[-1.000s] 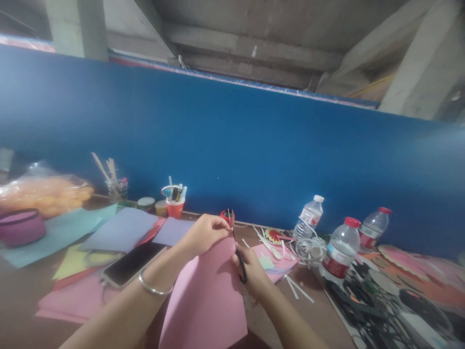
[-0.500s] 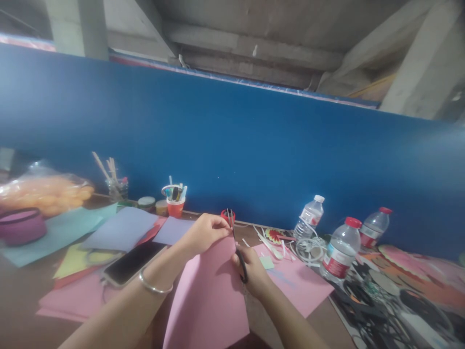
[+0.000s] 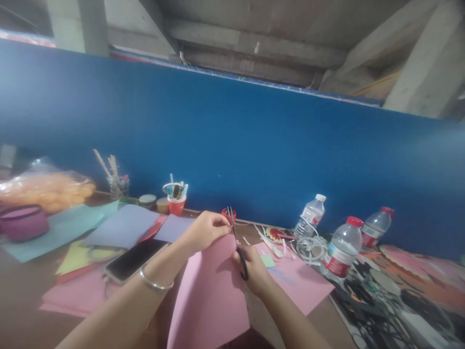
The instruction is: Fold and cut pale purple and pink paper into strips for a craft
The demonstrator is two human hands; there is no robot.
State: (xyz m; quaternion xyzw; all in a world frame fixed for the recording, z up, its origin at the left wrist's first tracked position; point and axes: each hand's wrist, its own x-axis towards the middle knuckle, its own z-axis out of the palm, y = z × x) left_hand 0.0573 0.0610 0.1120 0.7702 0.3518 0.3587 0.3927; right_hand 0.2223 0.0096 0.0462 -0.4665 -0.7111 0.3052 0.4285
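Observation:
My left hand [image 3: 204,231] pinches the top edge of a pink paper sheet [image 3: 210,295] held up over the table. My right hand [image 3: 251,268] grips black-handled scissors [image 3: 237,242], blades pointing up along the sheet's right edge near my left fingertips. A silver bangle [image 3: 154,283] sits on my left wrist. Another pink sheet [image 3: 298,286] lies flat just right of my right hand.
A phone [image 3: 135,258] lies on coloured papers [image 3: 119,225] at left. A red cup of pens [image 3: 176,202], small jars, a stick jar and a purple bowl [image 3: 22,222] stand by the blue wall. Three water bottles [image 3: 339,252], paper scraps and cables are at right.
A pink sheet now lies flat right of my right hand; one second ago that spot showed bare table and white strips. My hands and the scissors stayed nearly in place.

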